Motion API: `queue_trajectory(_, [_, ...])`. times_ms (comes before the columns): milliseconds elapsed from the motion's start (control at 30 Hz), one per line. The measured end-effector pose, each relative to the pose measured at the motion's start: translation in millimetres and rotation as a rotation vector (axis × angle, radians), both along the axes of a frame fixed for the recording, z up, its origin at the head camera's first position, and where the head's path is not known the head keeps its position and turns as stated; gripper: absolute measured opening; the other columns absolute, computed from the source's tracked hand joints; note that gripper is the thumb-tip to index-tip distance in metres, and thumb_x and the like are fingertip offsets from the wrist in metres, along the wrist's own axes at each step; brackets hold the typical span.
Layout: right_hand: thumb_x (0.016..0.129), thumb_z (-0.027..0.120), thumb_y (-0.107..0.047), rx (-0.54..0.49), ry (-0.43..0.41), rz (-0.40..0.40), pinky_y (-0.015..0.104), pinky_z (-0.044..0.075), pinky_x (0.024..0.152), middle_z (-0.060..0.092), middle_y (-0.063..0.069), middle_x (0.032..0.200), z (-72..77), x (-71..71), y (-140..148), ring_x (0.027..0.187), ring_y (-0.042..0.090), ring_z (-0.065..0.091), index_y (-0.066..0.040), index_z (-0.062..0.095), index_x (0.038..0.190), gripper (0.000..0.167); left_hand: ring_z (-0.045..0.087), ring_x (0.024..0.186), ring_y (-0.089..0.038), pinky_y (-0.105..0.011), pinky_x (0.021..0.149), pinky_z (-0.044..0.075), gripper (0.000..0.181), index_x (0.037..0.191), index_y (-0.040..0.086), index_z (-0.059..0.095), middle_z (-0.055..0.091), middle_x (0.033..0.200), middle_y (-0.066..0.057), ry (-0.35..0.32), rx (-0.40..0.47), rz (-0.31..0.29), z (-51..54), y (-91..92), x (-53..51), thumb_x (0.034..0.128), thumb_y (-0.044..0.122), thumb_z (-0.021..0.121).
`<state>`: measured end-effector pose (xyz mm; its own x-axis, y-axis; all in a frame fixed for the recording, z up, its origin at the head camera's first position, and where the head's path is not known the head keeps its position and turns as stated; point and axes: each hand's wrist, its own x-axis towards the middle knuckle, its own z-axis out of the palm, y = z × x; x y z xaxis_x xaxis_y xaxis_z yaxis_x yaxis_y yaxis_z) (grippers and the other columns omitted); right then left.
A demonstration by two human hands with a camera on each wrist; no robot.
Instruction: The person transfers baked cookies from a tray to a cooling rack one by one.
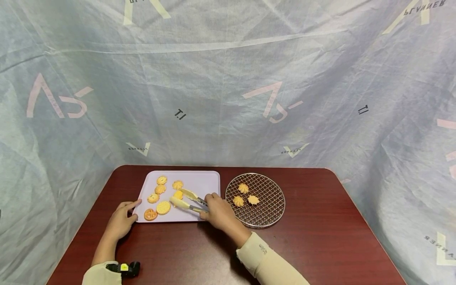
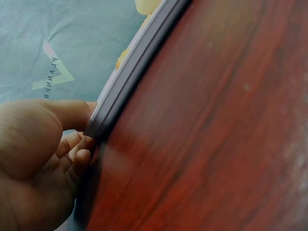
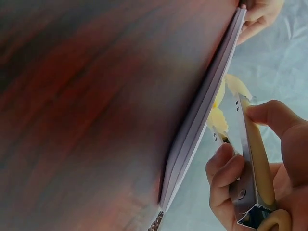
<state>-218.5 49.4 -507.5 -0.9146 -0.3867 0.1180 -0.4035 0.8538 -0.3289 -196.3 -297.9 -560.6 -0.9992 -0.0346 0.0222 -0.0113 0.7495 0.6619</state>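
Observation:
My left hand point(image 1: 122, 219) pinches the left edge of a pale lilac tray point(image 1: 203, 182) near its front corner; in the left wrist view the thumb lies along the tray's rim and the fingers curl by its corner. My right hand point(image 1: 220, 211) holds metal tongs point(image 1: 179, 203) with cream-coloured tips, reaching over the tray. The tong tips are spread on either side of a yellow cookie point(image 1: 177, 194); contact with it cannot be told. Several more cookies lie on the tray, among them a round dotted cookie point(image 1: 163, 208) and a brown pretzel-shaped cookie point(image 1: 150, 214).
Right of the tray stands a round wire cooling rack point(image 1: 267, 209) bearing three cookies, one of them a ridged cookie point(image 1: 243, 188). Both stand on a dark red wooden table point(image 1: 320, 237). A pale printed cloth point(image 1: 221, 79) hangs behind and at the sides.

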Motion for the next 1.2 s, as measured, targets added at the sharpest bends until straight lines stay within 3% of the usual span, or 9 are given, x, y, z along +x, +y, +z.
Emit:
queue_trajectory(633, [0.083, 0.079, -0.026, -0.109, 0.002, 0.045, 0.029, 0.046, 0.062, 0.057, -0.006, 0.083, 4.2, -1.2, 3.2, 0.068, 0.011, 0.052, -0.013, 0.068, 0.1, 0.024, 0.054, 0.112, -0.044, -0.06, 0.094, 0.042, 0.054, 0.145, -0.008, 0.053, 0.049, 0.132, -0.033, 0.054, 0.007, -0.014, 0.6, -0.4, 0.0, 0.0908, -0.006, 0.058])
queue_trajectory(1200, [0.085, 0.077, -0.022, -0.167, 0.036, 0.071, 0.028, 0.046, 0.065, 0.062, -0.002, 0.083, 9.2, 2.9, 11.8, 0.071, 0.01, 0.053, -0.011, 0.07, 0.1, 0.02, 0.053, 0.109, -0.042, -0.059, 0.092, 0.042, 0.055, 0.145, -0.008, 0.052, 0.048, 0.132, -0.033, 0.031, 0.009, -0.011, 0.4, -0.3, 0.7, 0.0909, -0.004, 0.056])
